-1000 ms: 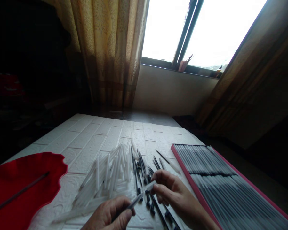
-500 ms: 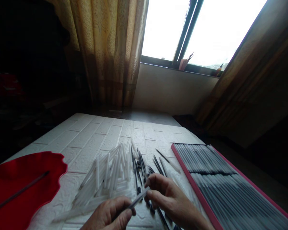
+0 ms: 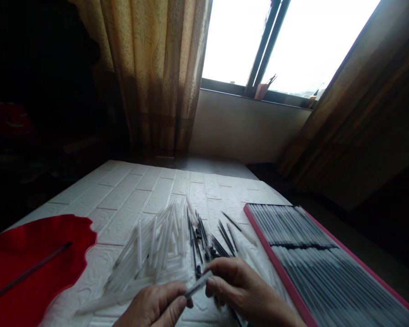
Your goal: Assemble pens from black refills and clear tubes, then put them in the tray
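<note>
Near the bottom centre, my left hand [image 3: 155, 305] pinches the lower end of a clear tube [image 3: 198, 284] with something dark inside it. My right hand [image 3: 241, 288] has its thumb and index finger closed round the tube's upper end. Beyond my left hand lies a heap of clear, whitish tubes [image 3: 162, 240]. Thin black sticks [image 3: 226, 236] and small black pieces [image 3: 198, 271] are scattered past my right hand, which partly hides some of them.
A pink-edged tray [image 3: 259, 227] at the right holds rows of filled tubes. On the left, a red scalloped dish [image 3: 64, 268] bears one dark stick [image 3: 30, 273]. They rest on a white brick-patterned table surface [image 3: 122, 195]; curtains and a window stand behind.
My right hand has shifted slightly down and right, and its fingers have come closer round the tube's end. More black sticks show beyond it.
</note>
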